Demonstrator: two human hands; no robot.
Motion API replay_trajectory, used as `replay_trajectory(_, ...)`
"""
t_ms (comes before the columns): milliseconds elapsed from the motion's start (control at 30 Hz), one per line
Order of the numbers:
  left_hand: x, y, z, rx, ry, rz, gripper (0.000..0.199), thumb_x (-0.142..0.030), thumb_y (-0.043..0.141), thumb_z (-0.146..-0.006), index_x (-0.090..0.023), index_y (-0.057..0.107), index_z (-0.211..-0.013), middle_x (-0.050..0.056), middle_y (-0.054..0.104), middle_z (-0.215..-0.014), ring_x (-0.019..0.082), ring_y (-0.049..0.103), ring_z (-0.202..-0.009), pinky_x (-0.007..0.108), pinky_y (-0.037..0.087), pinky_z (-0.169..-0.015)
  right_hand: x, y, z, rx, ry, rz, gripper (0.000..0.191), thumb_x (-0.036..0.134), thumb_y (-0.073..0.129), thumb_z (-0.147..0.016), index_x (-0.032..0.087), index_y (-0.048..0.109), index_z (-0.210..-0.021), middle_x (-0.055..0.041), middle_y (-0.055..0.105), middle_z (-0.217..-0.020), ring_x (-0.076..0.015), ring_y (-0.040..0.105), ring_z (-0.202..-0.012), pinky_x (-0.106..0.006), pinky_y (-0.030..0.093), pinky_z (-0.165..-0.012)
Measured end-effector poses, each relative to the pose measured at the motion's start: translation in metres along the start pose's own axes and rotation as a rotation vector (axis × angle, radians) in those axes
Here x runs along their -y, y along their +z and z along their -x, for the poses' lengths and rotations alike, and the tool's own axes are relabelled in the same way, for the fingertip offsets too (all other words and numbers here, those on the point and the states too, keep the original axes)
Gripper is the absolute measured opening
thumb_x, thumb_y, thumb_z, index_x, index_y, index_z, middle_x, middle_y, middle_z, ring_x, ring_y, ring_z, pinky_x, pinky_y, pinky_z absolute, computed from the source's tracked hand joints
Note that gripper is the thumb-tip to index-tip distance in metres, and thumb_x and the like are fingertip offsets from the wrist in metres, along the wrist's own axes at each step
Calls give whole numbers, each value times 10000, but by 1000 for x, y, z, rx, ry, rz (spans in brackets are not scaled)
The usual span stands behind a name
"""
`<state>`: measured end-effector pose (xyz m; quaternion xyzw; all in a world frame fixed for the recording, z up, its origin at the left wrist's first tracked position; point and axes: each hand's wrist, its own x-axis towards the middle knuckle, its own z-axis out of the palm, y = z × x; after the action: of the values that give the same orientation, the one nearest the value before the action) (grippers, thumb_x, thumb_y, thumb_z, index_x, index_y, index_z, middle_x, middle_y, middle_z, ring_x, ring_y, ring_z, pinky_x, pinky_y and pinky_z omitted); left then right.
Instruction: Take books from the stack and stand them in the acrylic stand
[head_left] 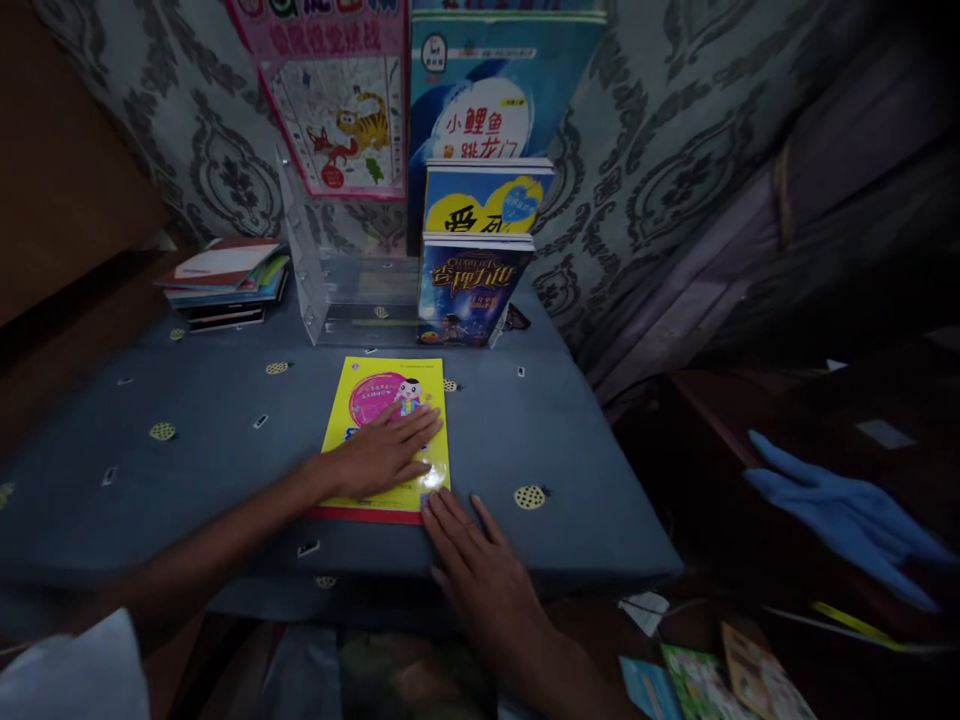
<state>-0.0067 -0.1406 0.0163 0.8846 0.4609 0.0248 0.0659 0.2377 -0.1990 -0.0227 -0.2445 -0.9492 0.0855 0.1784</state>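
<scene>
Touching yellow book (394,380) with spread fingers of left hand (371,460), right hand (484,570).
Could skew it over red edge (367,515) by pushing unevenly.

From where I stand the light is dim, and the wall behind (645,110) is covered in pale grey-green fabric or paper with dark ornate medallions. Against it stands a table (525,430) under a blue-grey cloth dotted with yellow fruit shapes, with a brown wooden panel (60,160) to its left and a purplish curtain (720,260) to its right.
</scene>
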Motion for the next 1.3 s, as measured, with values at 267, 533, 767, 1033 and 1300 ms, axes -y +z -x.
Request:
replay_trajectory(267, 51, -23, -48, 31, -195, 39, 640, -521, 194, -1051, -177, 264, -1587, 77, 232, -1653, 209, 184, -1541, 418, 185, -1240, 4, -3, 3, -1, 35, -4, 631, 210, 460, -987, 201, 256, -1584, -110, 489, -1515, -251, 472, -1411, -545, 453, -1152)
replay_trajectory(533, 77, -11, 0, -123, -423, 18, 636, -509, 171, -1047, -156, 346, -1547, 129, 346, -1613, 257, 289, -1510, 491, 234, -1217, 2, -13, 0, 30, 31, -48, 617, 219, 431, -995, 218, 254, -1586, -97, 473, -1523, -254, 477, -1406, -549, 456, -1151)
replay_trajectory(767, 72, -7, 15, -290, -606, -112, 494, -409, 319, -1030, -107, 538, -1353, 196, 544, -1395, 323, 515, -1293, 478, 420, -1079, -4, -20, -12, -47, 47, -129, 663, 261, 484, -917, 465, 338, -1531, 21, 619, -1390, -245, 617, -1266, -420, 607, -1007)
replay_trajectory(1033, 95, -14, 3, -252, -459, -81, 352, -284, 374, -998, -168, 618, -1224, 146, 628, -1252, 288, 570, -1186, 449, 448, -1043, 35, -42, -52, -51, -175, -151, 236, 245, 572, -954, 121, 680, -1122, -126, 731, -1182, -219, 638, -1187, -282, 558, -1026)
replay_trajectory(1300, 90, -20, -21, -153, -228, 69, 475, -431, 379, -1008, -156, 555, -1353, 157, 531, -1473, 283, 481, -1380, 432, 381, -1146, 67, 1, -147, 70, -541, -55, 263, 262, 545, -968, 105, 649, -1152, -122, 681, -1300, -186, 557, -1288, -279, 374, -1154)
